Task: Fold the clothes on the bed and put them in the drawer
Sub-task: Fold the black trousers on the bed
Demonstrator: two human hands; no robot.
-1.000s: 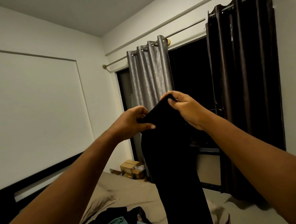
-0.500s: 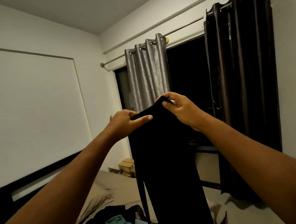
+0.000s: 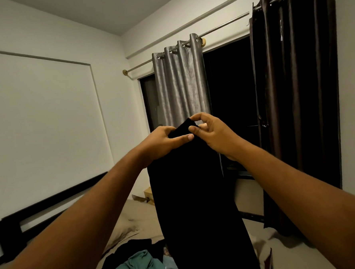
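Left hand's (image 3: 162,143) fingers sit behind the black garment (image 3: 195,195), hidden; only the thumb shows on my side. The cloth reads flat black, no seams or details, so I can't tell what type it is. Its lower end, well below my fingers, runs off the bottom edge. The clothes pile (image 3: 137,265) under my left fingers is cut by the same edge. Cardboard box (image 3: 148,193) below my left fingers is mostly behind the cloth. Dark curtain (image 3: 294,85) right of my right hand (image 3: 216,136): top cut off.

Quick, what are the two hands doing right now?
Left hand: grips the top of the black garment.
Right hand: pinches the same garment's top edge.
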